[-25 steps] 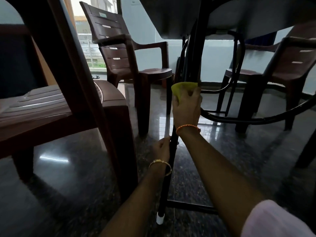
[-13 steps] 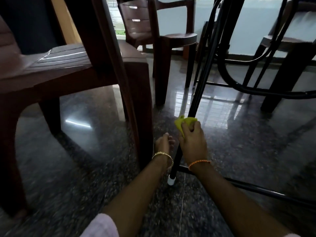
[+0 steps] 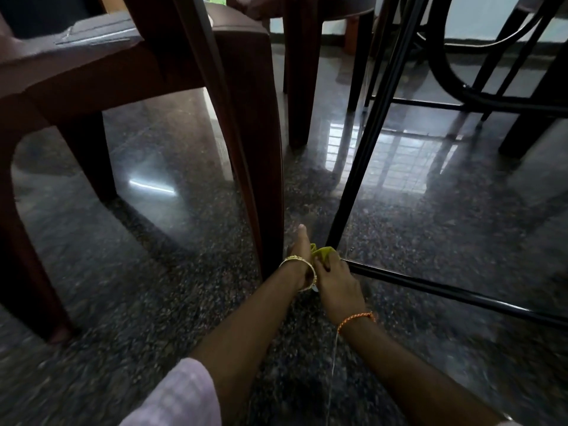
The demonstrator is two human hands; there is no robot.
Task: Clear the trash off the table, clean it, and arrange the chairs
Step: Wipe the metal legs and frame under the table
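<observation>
Head view: your right hand (image 3: 336, 282) has travelled down the black worktop leg (image 3: 365, 155) since half a second ago and now sits at its foot, where the low crossbar (image 3: 455, 295) joins. Its fingers are curled around the yellow-green cloth (image 3: 322, 253), pressing it against the leg. Your left hand (image 3: 299, 250) has dropped with it and lies just left of the cloth, fingers extended toward the floor (image 3: 153, 272), gripping nothing that shows. The leg's white cap, visible earlier, is now hidden behind your hands. The near brown chair (image 3: 246, 118) has its leg just beside your left wrist, leaving a narrow gap. Open floor lies right of the worktop leg, beyond the crossbar. A second chair (image 3: 296, 87) stands farther back.
</observation>
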